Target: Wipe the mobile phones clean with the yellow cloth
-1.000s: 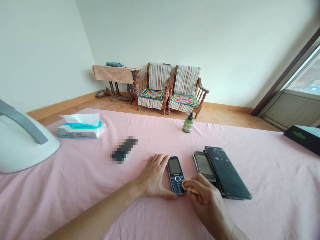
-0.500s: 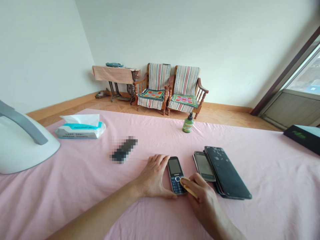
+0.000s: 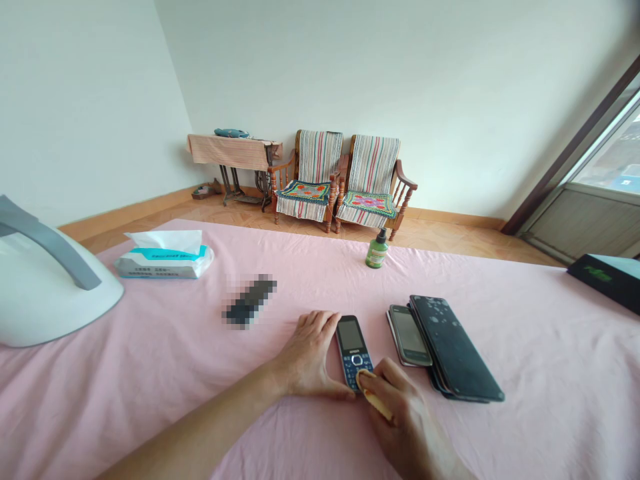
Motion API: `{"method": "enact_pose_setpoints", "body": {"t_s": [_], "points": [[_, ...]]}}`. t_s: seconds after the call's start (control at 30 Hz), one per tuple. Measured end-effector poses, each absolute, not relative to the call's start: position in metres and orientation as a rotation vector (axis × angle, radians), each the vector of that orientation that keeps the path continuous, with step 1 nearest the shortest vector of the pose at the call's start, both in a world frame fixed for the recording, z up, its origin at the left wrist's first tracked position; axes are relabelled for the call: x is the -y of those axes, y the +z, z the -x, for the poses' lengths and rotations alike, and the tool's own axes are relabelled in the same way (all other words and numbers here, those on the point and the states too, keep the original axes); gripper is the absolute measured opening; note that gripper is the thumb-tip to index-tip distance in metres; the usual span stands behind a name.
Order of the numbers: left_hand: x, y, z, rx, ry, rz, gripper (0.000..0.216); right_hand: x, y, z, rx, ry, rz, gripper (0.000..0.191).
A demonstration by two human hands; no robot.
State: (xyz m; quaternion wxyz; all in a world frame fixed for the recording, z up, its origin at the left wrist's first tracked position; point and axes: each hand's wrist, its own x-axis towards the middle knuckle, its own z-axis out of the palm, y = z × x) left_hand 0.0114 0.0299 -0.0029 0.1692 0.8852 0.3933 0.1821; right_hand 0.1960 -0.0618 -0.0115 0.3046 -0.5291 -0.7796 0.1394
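Pink, wrinkled cloth [image 3: 550, 373] covers the surface across the lower part of the frame, and two wooden armchairs with striped covers [image 3: 345, 177] stand at upper centre. At lower centre lies a dark blue keypad phone with a small grey screen [image 3: 353, 337], face up. Left hand [image 3: 311, 355] grips it by its ends: the index fingertip is at its upper left corner and the thumb at its bottom edge. Right hand [image 3: 400, 408] has its fingers closed on a small yellowish piece of wiping material [image 3: 380, 405], pressed over the lower right keys. Compared with half a second ago, this piece has moved lower on the keypad, while the left hand keeps the same hold.
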Motion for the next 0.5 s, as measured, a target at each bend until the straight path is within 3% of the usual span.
{"method": "enact_pose_setpoints", "body": {"t_s": [0.5], "points": [[-0.0276,0.0003,-0.0120,-1.151,0.443,-2.512,0.119,0.0580,-0.0104,-0.2008,2.059,0.370,1.454,0.031]]}}
